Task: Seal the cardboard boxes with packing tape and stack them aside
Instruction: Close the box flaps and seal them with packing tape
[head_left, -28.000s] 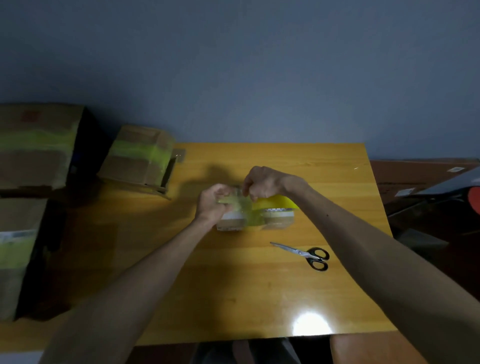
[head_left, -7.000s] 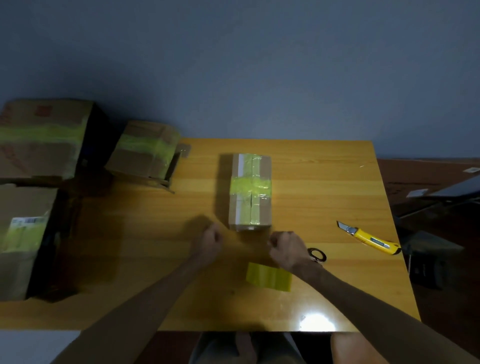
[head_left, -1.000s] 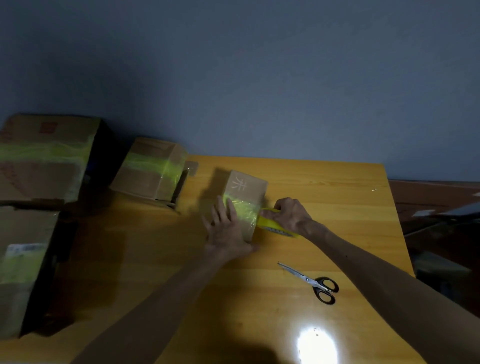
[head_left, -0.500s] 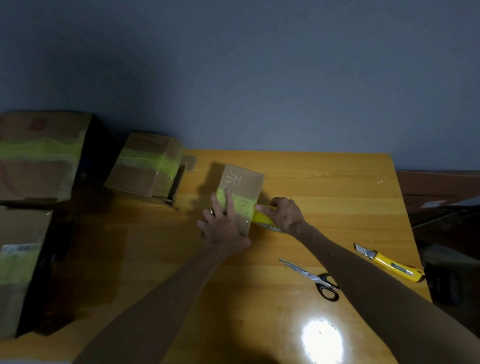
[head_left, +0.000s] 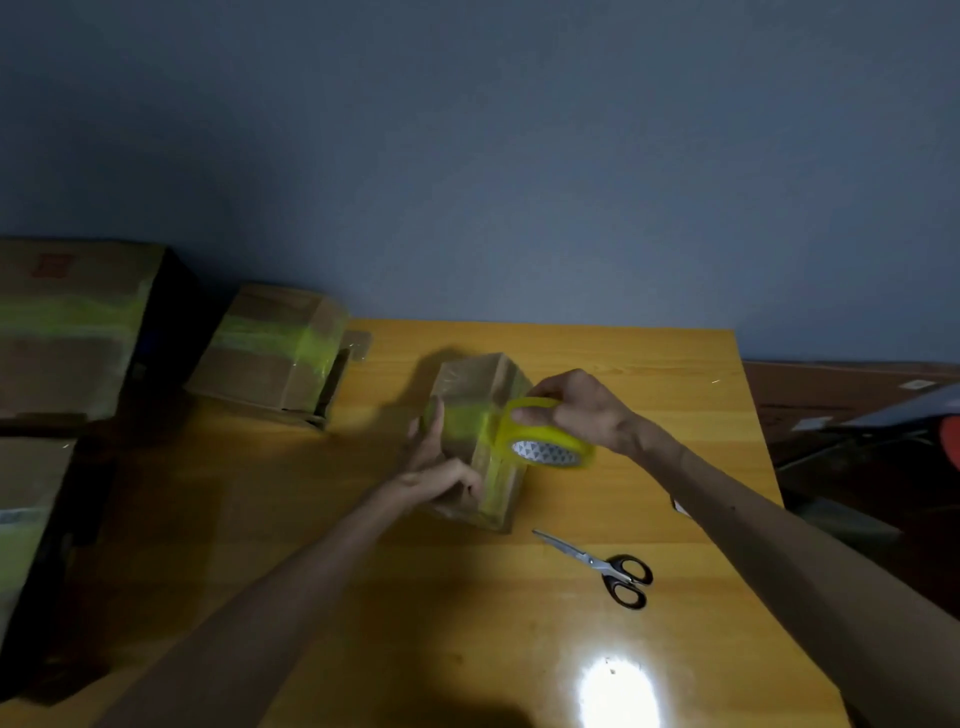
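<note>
Gripping triangle-printed tape roll (head_left: 545, 440) against box (head_left: 470, 387)

The left hand (head_left: 434, 467) is holding the small box (head_left: 480, 441) on the yellow table (head_left: 649, 374). The right hand (head_left: 582, 410) is gripping the tape roll (head_left: 545, 439) beside it. Scissors (head_left: 605, 566) are lying nearby.

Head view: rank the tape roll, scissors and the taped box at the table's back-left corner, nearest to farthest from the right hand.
1. Tape roll, gripped by the right hand itself.
2. Scissors, front right on the table.
3. Taped box, back-left corner.
</note>
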